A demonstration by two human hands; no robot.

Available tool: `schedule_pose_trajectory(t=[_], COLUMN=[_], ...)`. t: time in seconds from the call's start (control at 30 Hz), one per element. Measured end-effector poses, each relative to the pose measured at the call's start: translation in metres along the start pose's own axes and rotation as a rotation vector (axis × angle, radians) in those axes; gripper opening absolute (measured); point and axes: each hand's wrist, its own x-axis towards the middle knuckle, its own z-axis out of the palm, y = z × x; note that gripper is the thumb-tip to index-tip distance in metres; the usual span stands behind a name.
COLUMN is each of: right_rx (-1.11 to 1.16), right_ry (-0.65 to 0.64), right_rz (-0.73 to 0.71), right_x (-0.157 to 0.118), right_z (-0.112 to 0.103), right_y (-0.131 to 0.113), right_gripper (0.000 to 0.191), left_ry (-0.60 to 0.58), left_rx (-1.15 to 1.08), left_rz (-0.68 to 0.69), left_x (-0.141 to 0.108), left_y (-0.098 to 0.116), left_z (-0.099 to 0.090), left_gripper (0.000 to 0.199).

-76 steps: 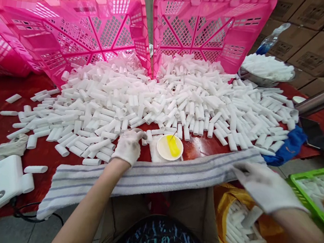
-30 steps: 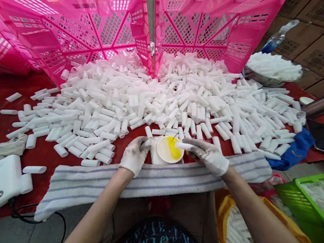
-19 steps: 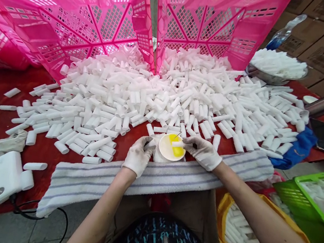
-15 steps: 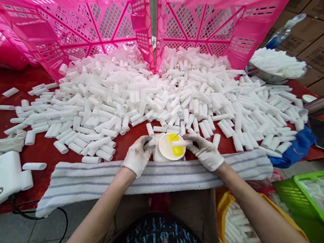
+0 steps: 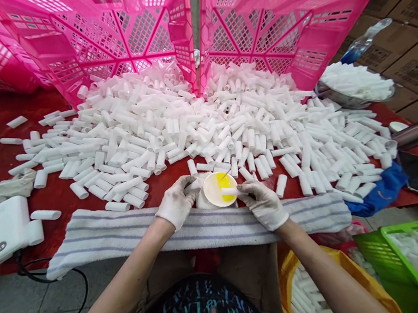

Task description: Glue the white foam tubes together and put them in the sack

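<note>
A small white dish point(image 5: 209, 193) with yellow liquid point(image 5: 224, 181) in it stands at the table's front, on something whitish that is mostly hidden. A thin dark stick leans up out of the liquid. My right hand point(image 5: 264, 205), in a smudged white glove, pinches a white plastic tube point(image 5: 230, 191) lying level over the dish, its far end at the yellow liquid. Left of the dish, my gloved left hand point(image 5: 178, 198) is closed, thumb and fingers around a whitish piece that looks like another tube, partly hidden by the fingers.
A large heap of white tubes point(image 5: 198, 119) spills from two tipped pink crates point(image 5: 249, 23). A striped towel point(image 5: 114, 231) lines the front edge. At left is a white device point(image 5: 4, 232) with a cable; at right, a heaped metal bowl point(image 5: 343, 98), green basket point(image 5: 378, 240) and yellow sack point(image 5: 289, 275).
My right hand has lowered slightly, and the tube's tip now sits lower and nearer the dish's yellow part. My left hand stays almost in place. The view has shifted slightly.
</note>
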Motion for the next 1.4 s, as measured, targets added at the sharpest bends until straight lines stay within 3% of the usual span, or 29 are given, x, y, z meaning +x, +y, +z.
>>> schedule_pose_trajectory(t=[0.07, 0.17, 0.37, 0.5, 0.6, 0.67, 0.8, 0.9, 1.0, 1.07, 1.13, 1.2, 1.27, 1.33, 1.4], right_rx=[0.005, 0.003, 0.053, 0.156, 0.278, 0.298, 0.307, 0.396, 0.386, 0.282, 0.084, -0.219, -0.530, -0.700, -0.662], right_ry=[-0.025, -0.084, -0.039, -0.050, 0.020, 0.118, 0.235, 0.195, 0.147, 0.132, 0.097, -0.012, -0.081, -0.031, 0.125], right_rz=[-0.002, 0.104, 0.080, 0.283, 0.430, 0.426, 0.515, 0.632, 0.637, 0.583, 0.419, 0.133, -0.172, -0.350, -0.281], right_x=[-0.001, -0.002, -0.005, -0.004, -0.009, -0.015, -0.021, -0.020, -0.022, -0.028, -0.037, -0.047, -0.054, -0.059, -0.061], right_z=[-0.001, -0.002, 0.003, 0.003, -0.001, -0.007, -0.018, -0.020, -0.020, -0.024, -0.030, -0.037, -0.042, -0.042, -0.039], right_y=[0.000, 0.003, 0.005, -0.014, -0.029, -0.035, -0.045, -0.052, -0.055, -0.055, -0.058, -0.063, -0.071, -0.076, -0.078], right_gripper=[0.016, 0.032, 0.013, 0.018, 0.032, 0.032, 0.047, 0.058, 0.057, 0.051, 0.039, 0.026, 0.026, 0.031, 0.031], left_ry=[-0.005, -0.010, -0.022, -0.022, -0.027, -0.037, -0.152, -0.264, -0.340, -0.366, -0.396, -0.459, -0.539, -0.564, -0.472], left_rx=[-0.021, -0.024, -0.096, -0.129, -0.149, -0.133, -0.179, -0.189, -0.155, -0.118, -0.056, 0.003, 0.036, 0.069, 0.127], left_rz=[-0.011, -0.025, -0.025, -0.039, -0.046, -0.037, -0.031, -0.008, 0.032, 0.075, 0.105, 0.087, 0.062, 0.048, 0.027], left_x=[-0.001, -0.004, -0.006, -0.007, -0.009, -0.011, -0.019, -0.027, -0.033, -0.034, -0.033, -0.033, -0.034, -0.039, -0.046], left_y=[0.003, 0.007, 0.014, 0.020, 0.024, 0.026, 0.032, 0.044, 0.057, 0.063, 0.069, 0.074, 0.080, 0.088, 0.097], left_z=[-0.001, -0.001, 0.002, 0.000, -0.003, -0.003, 0.012, 0.025, 0.033, 0.037, 0.041, 0.049, 0.061, 0.075, 0.090], left_gripper=[0.030, 0.030, 0.027, 0.026, 0.025, 0.025, 0.026, 0.027, 0.028, 0.027, 0.028, 0.044, 0.050, 0.046, 0.044])
